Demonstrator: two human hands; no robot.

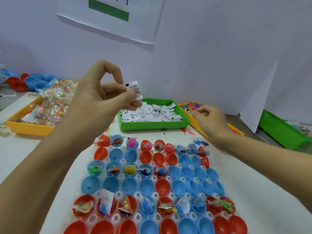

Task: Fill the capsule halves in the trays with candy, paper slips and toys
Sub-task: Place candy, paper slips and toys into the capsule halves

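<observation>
Single view, head-mounted wide-angle, looking forward and down over the table [20, 149]. Close range: both forearms enter from the bottom corners, hands mid-frame. Capsule tray [152, 183] fills the lower centre, cut off by the bottom edge. Supply bins sit across the middle; the white wall [219, 48] takes the upper half. Edges bend from lens distortion.

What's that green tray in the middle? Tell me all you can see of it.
The green tray is a shallow rectangular bin, plastic by its look, with low sloped walls. It sits flat on the white table behind the capsule halves, between two yellow trays. It holds a loose heap of small white printed paper slips. The left hand pinches some slips above its left end without touching it.
</observation>
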